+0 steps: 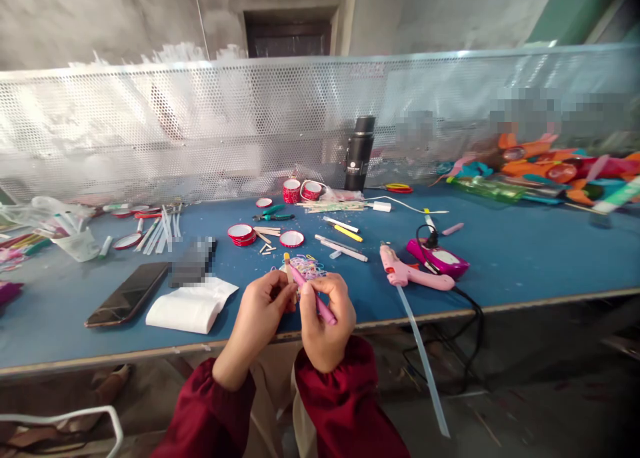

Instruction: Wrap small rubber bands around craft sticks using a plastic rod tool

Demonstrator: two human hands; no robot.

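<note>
My left hand (263, 311) pinches a thin wooden craft stick (288, 269) upright; its top end is yellow-orange. Closed around a pink marker (326, 311), my right hand (327, 335) holds it slanted, with its upper end beside the stick. I cannot tell whether the tip touches the wood. Just beyond my fingers lies a pile of small coloured rubber bands (313, 267). Short wooden sticks (269, 231) and red-rimmed round lids (291, 239) lie a little farther back, near a yellow marker (349, 233) and a white marker (344, 250).
At right, a pink glue gun (417, 276) has a long glue stick hanging past the table edge, beside a purple box (440, 258) with a cable. At left lie a phone (130, 295) and white paper (187, 308). A black flask (359, 155) stands by the mesh panel.
</note>
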